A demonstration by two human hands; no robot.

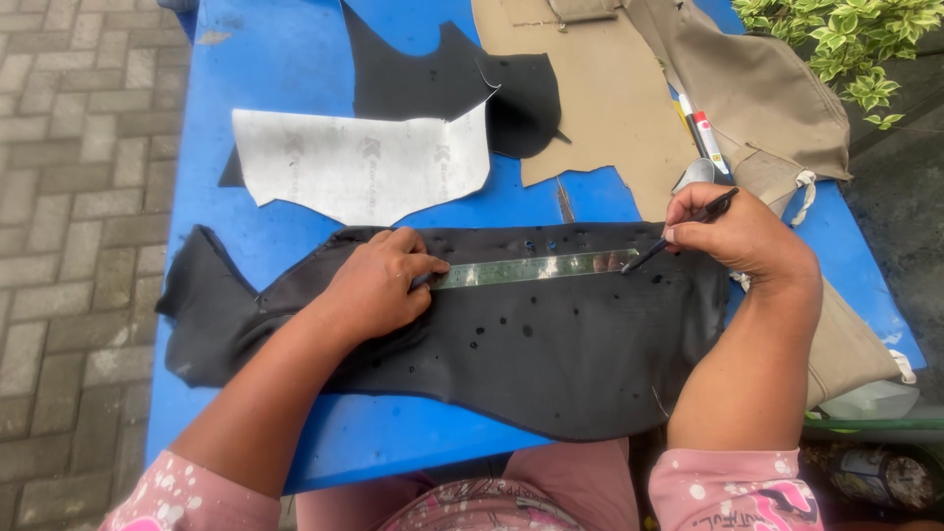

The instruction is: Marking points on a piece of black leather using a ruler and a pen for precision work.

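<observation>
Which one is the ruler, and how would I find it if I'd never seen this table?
Start at the blue table, then the big black fabric piece nearest the person. The ruler lies flat across its top, pinned by the left hand, with the right hand's pen at its end. It is the only shiny, see-through strip there.

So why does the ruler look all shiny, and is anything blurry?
In the head view, soft daylight reflects off the metal ruler, giving pale glare patches along it; shadows under the left hand and right hand are faint, so the light looks diffuse; the black fabric and the pen look sharp, with slight wide-angle bending of the blue table edges.
</observation>
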